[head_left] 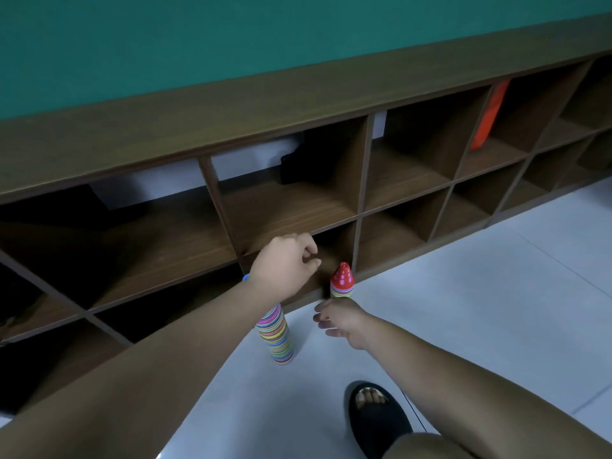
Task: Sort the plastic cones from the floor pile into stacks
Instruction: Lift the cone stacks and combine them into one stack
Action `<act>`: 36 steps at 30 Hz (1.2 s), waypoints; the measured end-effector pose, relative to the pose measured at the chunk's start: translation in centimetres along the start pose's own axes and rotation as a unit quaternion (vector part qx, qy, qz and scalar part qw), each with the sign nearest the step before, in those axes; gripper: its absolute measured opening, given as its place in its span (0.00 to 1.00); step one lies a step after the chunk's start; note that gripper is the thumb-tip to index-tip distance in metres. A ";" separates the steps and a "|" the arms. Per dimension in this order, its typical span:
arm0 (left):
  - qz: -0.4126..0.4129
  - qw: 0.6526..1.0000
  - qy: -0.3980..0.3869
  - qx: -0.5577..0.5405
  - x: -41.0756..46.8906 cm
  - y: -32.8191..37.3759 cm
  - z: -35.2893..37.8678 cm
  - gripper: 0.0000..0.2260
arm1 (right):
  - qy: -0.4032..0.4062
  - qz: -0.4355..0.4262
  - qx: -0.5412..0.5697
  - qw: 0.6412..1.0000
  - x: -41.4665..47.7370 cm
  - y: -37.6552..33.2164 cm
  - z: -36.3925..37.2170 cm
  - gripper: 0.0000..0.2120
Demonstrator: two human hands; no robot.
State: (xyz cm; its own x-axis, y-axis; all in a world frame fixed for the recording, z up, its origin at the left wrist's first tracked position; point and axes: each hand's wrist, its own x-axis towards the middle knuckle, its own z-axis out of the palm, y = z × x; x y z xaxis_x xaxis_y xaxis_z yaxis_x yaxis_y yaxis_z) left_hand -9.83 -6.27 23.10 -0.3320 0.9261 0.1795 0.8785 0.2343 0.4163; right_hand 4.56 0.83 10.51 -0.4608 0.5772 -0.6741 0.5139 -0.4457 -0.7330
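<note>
Two tall stacks of many-coloured plastic cones stand on the white floor in front of a low wooden shelf. The nearer stack (276,336) is partly hidden by my left forearm; a blue tip shows by my wrist. The farther stack (342,281) has a red cone on top and stands at the shelf's foot. My left hand (286,263) hovers above and between the stacks, fingers loosely curled, holding nothing I can see. My right hand (337,318) reaches toward the base of the red-topped stack with fingers spread, just short of it.
The wooden cubby shelf (298,207) runs along a green wall. An orange object (490,117) leans in an upper right compartment. A dark object (294,167) sits in a middle one. My foot in a black sandal (374,415) stands on the tiles (496,293).
</note>
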 end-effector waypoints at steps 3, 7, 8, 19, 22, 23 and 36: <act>-0.017 0.999 -0.038 -0.024 1.9 0.8 3.8 0.08 | 0.025 0.004 0.023 0.999 1.9 2.2 -1.6 0.10; -0.055 0.995 -0.077 -0.036 3.9 0.0 8.9 0.09 | 0.063 0.021 0.065 0.996 5.1 6.0 -3.9 0.08; -0.061 0.994 -0.085 -0.034 4.3 -0.2 10.2 0.10 | 0.072 0.023 0.072 0.994 5.9 7.0 -4.4 0.08; -0.054 0.992 -0.115 -0.018 8.5 -2.4 19.9 0.25 | 0.123 0.056 0.125 0.983 13.1 14.6 -6.8 0.07; -0.024 0.992 -0.123 0.012 9.4 -2.7 21.6 0.25 | 0.126 0.057 0.123 0.983 14.5 15.6 -6.6 0.06; -0.021 0.991 -0.130 0.020 9.6 -2.9 22.0 0.24 | 0.125 0.057 0.121 0.983 14.9 15.7 -6.6 0.06; -0.027 0.998 0.001 -0.060 0.7 -5.4 23.6 0.12 | 0.095 0.034 0.062 0.993 19.9 14.2 -7.1 0.20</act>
State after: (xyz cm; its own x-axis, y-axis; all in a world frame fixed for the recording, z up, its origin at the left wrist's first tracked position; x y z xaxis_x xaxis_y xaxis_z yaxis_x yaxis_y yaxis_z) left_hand -6.66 0.14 -0.07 -0.3785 0.9123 0.1565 0.8121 0.2462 0.5291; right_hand 7.78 10.87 -12.69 -0.2767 0.6565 -0.7017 0.4402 -0.5625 -0.6999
